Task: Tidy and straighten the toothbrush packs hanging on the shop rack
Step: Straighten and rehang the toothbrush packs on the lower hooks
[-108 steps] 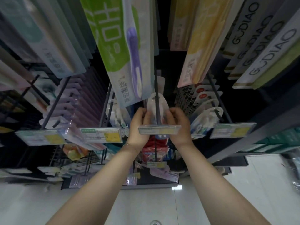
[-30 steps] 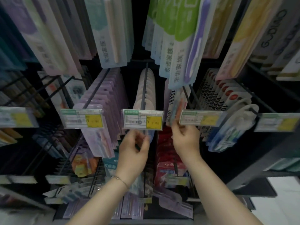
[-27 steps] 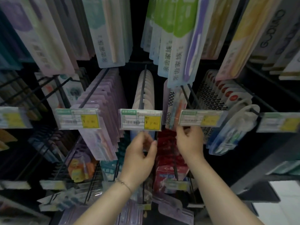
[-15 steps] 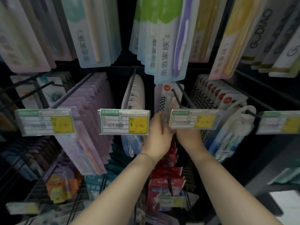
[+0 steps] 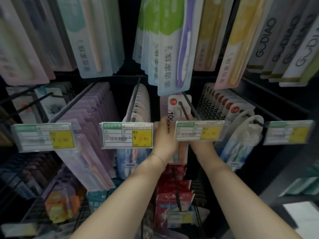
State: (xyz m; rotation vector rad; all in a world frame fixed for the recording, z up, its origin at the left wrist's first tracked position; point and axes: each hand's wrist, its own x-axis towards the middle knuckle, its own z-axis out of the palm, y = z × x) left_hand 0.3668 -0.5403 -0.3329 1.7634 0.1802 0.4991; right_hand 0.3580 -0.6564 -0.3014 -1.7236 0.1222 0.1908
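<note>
The left hand (image 5: 164, 135) grips the left edge of the white pack (image 5: 178, 107) — the front one on its hook (image 5: 185, 112), between the oval packs (image 5: 139, 104) and the red-dot row (image 5: 222, 107). The right hand (image 5: 201, 146) sits under the price tag (image 5: 198, 130), fingers mostly hidden — grip unclear. Narrow dark gaps flank the pack; green packs (image 5: 170, 54) overhang its top.

both bare forearms reach up and forward, wrists close together; the left hand (image 5: 164, 135) curls its fingers on a toothbrush pack (image 5: 174, 108), the right hand (image 5: 201, 146) has its fingers mostly hidden.
</note>
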